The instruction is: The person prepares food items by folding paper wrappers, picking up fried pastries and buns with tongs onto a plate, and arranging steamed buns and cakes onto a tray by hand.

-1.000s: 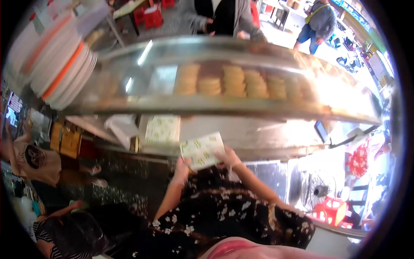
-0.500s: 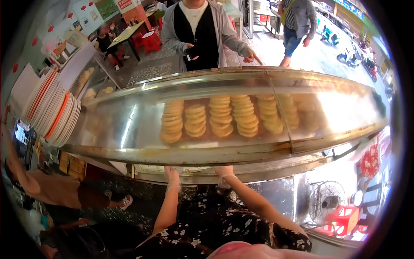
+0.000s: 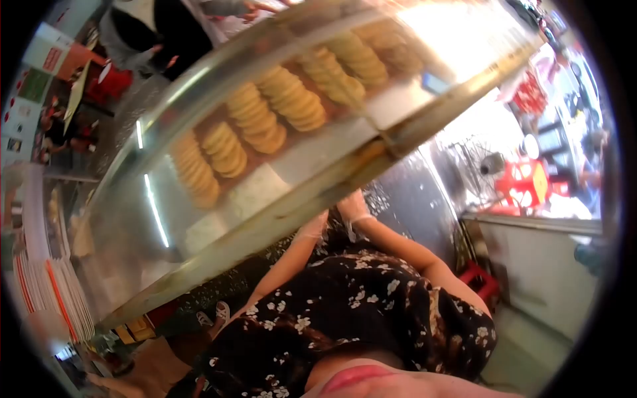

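My left hand (image 3: pixel 314 224), in a clear glove, reaches to the near edge of the glass display case (image 3: pixel 265 229); its fingers are hidden by the case. My right hand (image 3: pixel 353 204), also gloved, is close beside it, its fingertips covered by the same edge. Several rows of round golden pastries (image 3: pixel 290 99) stand inside the case. Through the glass, a pale green-patterned paper (image 3: pixel 255 189) shows faintly below the pastries. What either hand holds cannot be seen.
Stacked plates with orange ones among them (image 3: pixel 63 298) are at the left. A red stool (image 3: pixel 524 182) and a fan (image 3: pixel 490 164) stand at the right. Across the case is a person in grey and black (image 3: pixel 169 33). Someone in brown (image 3: pixel 156 365) is at the lower left.
The view has tilted and turned, so the case now runs diagonally. The patterned paper held between both hands a second ago is no longer visible in them. Both hands are now closer together.
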{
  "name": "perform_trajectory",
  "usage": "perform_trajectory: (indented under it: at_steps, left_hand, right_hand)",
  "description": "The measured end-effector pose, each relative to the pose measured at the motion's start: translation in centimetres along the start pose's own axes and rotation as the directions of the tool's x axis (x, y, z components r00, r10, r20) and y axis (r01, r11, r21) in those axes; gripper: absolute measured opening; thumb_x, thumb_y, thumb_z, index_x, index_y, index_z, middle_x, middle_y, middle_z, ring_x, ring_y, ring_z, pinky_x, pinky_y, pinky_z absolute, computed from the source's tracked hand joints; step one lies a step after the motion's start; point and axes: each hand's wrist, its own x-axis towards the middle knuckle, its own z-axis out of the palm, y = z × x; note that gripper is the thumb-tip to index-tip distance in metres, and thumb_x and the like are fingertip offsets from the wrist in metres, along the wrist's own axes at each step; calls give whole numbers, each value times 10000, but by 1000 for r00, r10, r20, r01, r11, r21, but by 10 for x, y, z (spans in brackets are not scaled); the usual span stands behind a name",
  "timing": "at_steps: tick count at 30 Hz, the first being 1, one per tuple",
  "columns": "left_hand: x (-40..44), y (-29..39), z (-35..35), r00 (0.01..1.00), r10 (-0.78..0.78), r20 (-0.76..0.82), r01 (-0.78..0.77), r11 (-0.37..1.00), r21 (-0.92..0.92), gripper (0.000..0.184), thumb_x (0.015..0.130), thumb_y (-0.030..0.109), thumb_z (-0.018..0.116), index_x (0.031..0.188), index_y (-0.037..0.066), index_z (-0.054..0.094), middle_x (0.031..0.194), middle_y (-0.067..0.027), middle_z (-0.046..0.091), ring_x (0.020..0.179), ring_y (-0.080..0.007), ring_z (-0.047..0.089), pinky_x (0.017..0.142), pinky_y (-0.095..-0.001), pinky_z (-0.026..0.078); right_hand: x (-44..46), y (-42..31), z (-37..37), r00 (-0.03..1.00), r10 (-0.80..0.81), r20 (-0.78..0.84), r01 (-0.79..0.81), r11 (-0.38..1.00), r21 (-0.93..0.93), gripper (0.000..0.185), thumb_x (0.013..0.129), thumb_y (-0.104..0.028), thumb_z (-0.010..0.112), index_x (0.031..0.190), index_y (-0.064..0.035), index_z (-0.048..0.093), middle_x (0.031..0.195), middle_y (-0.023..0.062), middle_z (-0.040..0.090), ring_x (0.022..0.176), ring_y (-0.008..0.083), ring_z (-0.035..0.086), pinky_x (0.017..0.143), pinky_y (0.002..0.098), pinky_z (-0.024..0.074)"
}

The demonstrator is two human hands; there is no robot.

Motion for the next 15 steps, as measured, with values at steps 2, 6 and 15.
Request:
perform_trajectory:
  at_steps: [2,6,15]
  left_hand:
    - [-6,31,46,999,-8,50,0,986,170,399,929,172,581,1291,30,491,1159,-78,587,1015,-148,569,875,-285,479]
    - [-6,31,85,989,-14,144,-41,929,369,452,840,151,646,1260,37,522,1140,-134,632,973,-204,619,856,-332,498]
    - [27,9,108,971,75,-226,52,860,507,363,875,78,619,1226,29,537,1120,-60,618,1023,-145,578,910,-308,474]
  right_hand:
    - [17,9,-38,942,334,-19,-328,934,140,165,833,-138,612,856,6,689,675,62,643,588,130,588,560,276,481]
    - [32,126,-164,872,450,-194,-469,881,-66,152,845,-137,595,812,-9,671,644,69,627,546,116,583,515,266,488]
    - [81,187,-303,954,297,38,-108,461,-881,263,766,-110,537,981,-78,685,948,216,668,921,353,641,813,444,512]
